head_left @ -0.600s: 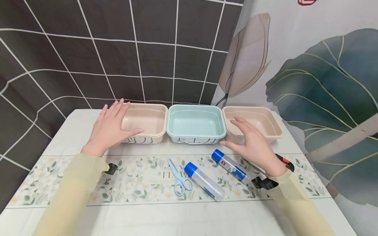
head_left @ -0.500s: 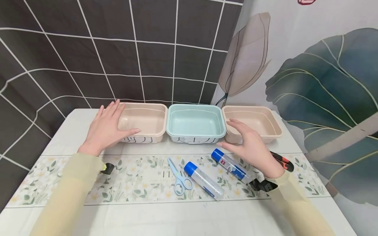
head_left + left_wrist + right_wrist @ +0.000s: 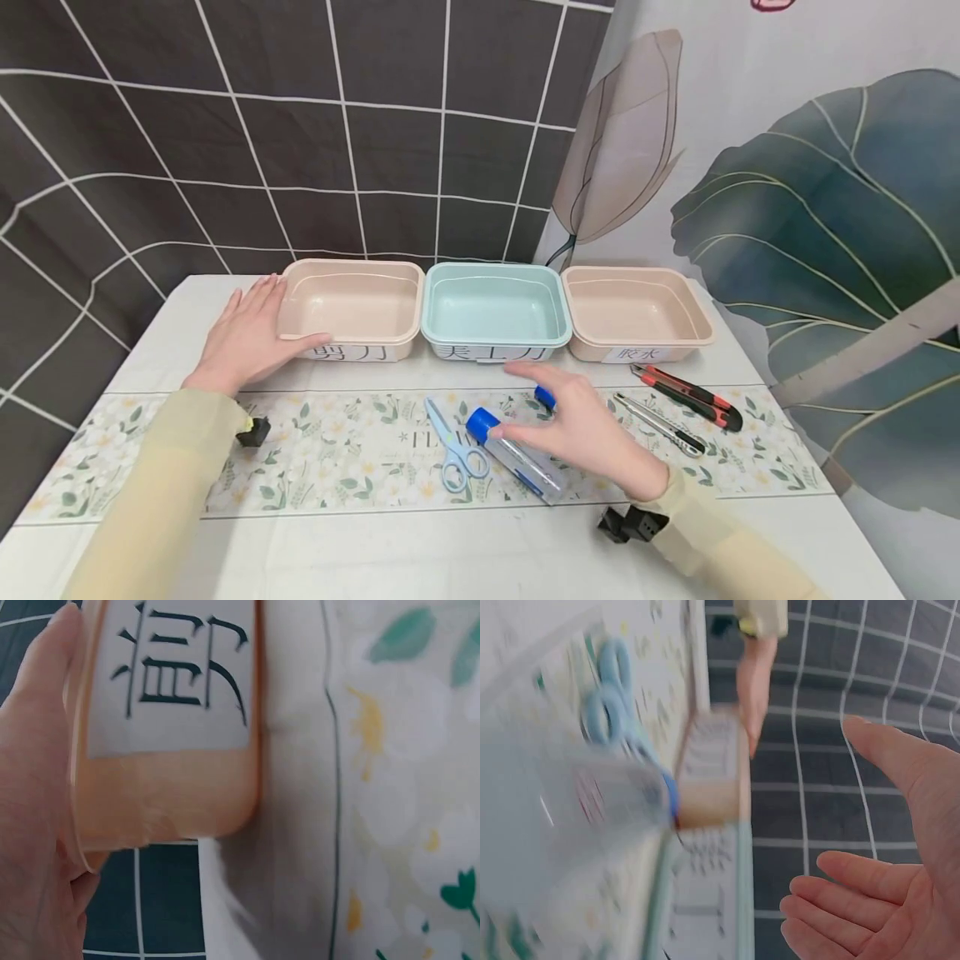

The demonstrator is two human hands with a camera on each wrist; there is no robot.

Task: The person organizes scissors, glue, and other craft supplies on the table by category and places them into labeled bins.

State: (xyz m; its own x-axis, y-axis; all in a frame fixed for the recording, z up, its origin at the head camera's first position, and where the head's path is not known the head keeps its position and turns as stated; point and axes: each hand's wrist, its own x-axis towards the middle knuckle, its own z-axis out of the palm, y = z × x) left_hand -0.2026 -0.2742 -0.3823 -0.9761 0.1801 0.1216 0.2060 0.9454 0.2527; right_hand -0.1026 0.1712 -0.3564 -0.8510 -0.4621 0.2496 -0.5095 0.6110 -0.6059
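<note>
My left hand (image 3: 243, 337) rests at the left end of a peach plastic box (image 3: 356, 300), fingers extended and thumb along its front rim. In the left wrist view, that box's labelled wall (image 3: 169, 791) lies right beside the palm. With thumb and fingers spread apart, my right hand (image 3: 588, 429) hovers over two blue-capped glue bottles, holding nothing. One glue bottle (image 3: 521, 462) shows beside the thumb; of the other, only the blue cap (image 3: 545, 398) shows, the rest hidden under the hand. Light-blue scissors (image 3: 456, 450) lie left of them.
A light-blue box (image 3: 497, 307) and another peach box (image 3: 637, 304) continue the row at the back. On the right lie a red-and-black utility knife (image 3: 693, 398) and a slim silver one (image 3: 660, 423). A dark checked curtain (image 3: 300, 142) hangs behind the table.
My right hand has moved left and nearer to me, from the right peach box to over the glue bottles, uncovering both knives. My left hand has slid slightly left along its box.
</note>
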